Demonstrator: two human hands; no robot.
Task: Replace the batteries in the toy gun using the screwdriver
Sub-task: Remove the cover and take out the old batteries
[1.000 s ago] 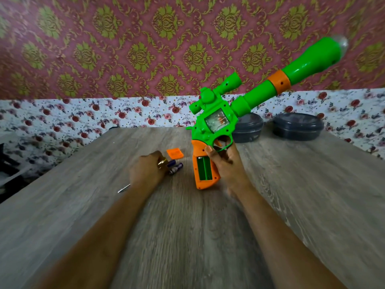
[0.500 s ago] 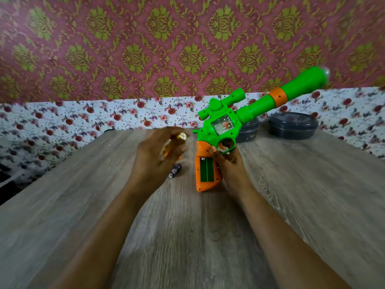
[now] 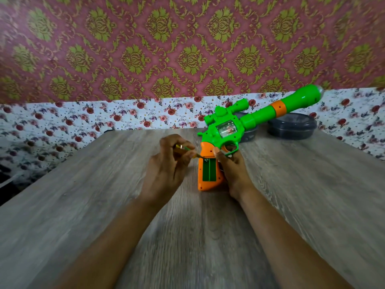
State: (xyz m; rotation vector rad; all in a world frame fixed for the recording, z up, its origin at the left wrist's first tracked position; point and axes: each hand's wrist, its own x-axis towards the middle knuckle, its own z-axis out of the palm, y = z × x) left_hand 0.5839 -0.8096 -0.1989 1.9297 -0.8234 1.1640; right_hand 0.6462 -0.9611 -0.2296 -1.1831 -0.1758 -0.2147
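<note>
Your left grip (image 3: pixel 166 165) has come up off the counter (image 3: pixel 62 205) and crossed to the toy gun (image 3: pixel 227 130). A second ago it was down among the loose batteries beside the handle. Now it is pinched on one battery (image 3: pixel 187 151), whose gold-ringed end points away from the gun while the other end touches the top edge of the open battery compartment (image 3: pixel 209 170).

Your right grip (image 3: pixel 231 165) is clamped round the orange handle as before, thumb up near the trigger guard. It props the gun with its butt on the counter and the barrel slanting up and away to the right, in front of two dark lidded containers (image 3: pixel 291 127).

The compartment shows only its bare green floor, so you appear to be past emptying it and starting to load the first cell. The pictures do not show which way the battery's poles face, so check it against the metal contact at the top before you press it flat. The other batteries and the orange cover are hidden behind your left grip, and the screwdriver is out of sight. You will need both of those last two to close up.
</note>
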